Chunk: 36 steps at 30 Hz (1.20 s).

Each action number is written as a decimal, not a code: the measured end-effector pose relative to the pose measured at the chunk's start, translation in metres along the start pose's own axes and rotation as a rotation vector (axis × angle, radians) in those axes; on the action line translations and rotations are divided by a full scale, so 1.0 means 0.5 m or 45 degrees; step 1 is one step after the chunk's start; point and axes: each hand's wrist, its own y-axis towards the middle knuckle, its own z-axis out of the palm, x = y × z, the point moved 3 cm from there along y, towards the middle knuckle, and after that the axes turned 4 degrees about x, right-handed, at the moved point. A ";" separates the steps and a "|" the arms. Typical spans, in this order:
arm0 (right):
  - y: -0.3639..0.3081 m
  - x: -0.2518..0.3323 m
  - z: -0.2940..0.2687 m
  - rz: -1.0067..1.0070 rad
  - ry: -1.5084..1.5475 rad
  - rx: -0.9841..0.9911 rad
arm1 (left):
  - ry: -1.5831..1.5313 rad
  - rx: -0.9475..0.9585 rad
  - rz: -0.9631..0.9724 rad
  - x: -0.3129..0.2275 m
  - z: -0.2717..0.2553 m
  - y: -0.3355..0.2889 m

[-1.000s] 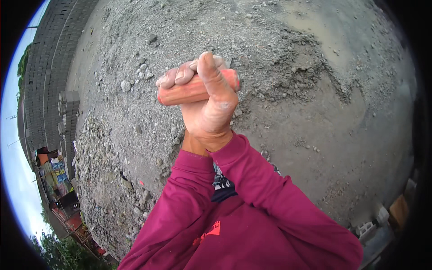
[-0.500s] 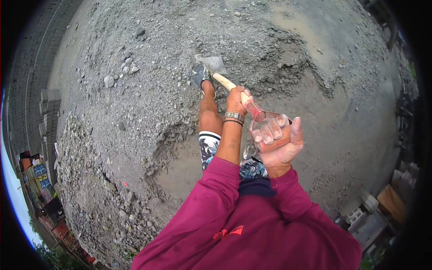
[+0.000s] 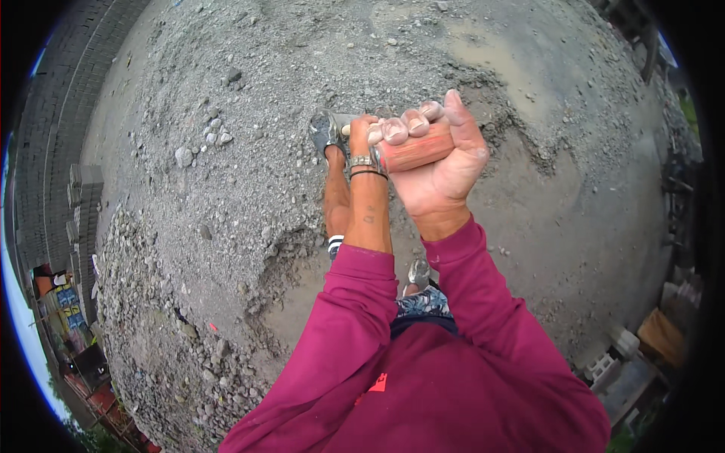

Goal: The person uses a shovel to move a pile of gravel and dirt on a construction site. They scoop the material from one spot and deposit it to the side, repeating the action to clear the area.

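Note:
Both my hands are on a shovel (image 3: 417, 154). My right hand (image 3: 442, 181) is wrapped round its red wooden grip, palm turned up and fingers curled over the top. Just left of it, my left hand (image 3: 362, 133) is closed round the pale shaft, close below the grip in this view. Most of the shaft and blade is hidden behind my hands; only a grey bit of the blade (image 3: 343, 118) shows beside my left shoe (image 3: 325, 130). Whether the shoe touches the blade I cannot tell.
Grey gravel (image 3: 226, 174) spreads ahead and to the left, with a dug edge (image 3: 283, 253) near my legs. Muddy water (image 3: 491, 57) lies at the far right. Stacked blocks (image 3: 87, 192) stand at the left; a hollow block (image 3: 602, 365) lies at the lower right.
Both hands have moved forward and left with the shovel, its grip now hiding most of the shaft and blade. My left leg has straightened, and my other shoe has come into view.

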 end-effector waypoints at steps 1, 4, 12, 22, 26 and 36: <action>-0.026 -0.024 -0.004 0.035 0.016 0.013 | -0.017 0.020 0.001 -0.004 -0.046 0.006; -0.135 -0.037 -0.042 0.072 -0.020 -0.070 | -0.048 0.028 -0.075 0.019 -0.181 0.037; -0.169 0.164 -0.167 -0.087 -0.040 -0.230 | 0.099 -0.564 0.121 0.182 -0.066 0.006; -0.208 -0.122 -0.091 0.110 -0.009 -0.022 | 0.517 0.172 0.072 -0.026 -0.202 -0.106; -0.249 -0.046 -0.155 -0.034 -0.072 -0.206 | 0.141 -0.230 -0.183 0.071 -0.223 -0.040; -0.423 0.023 -0.262 -0.212 -0.155 -0.697 | 0.564 -0.169 -0.408 0.237 -0.334 -0.054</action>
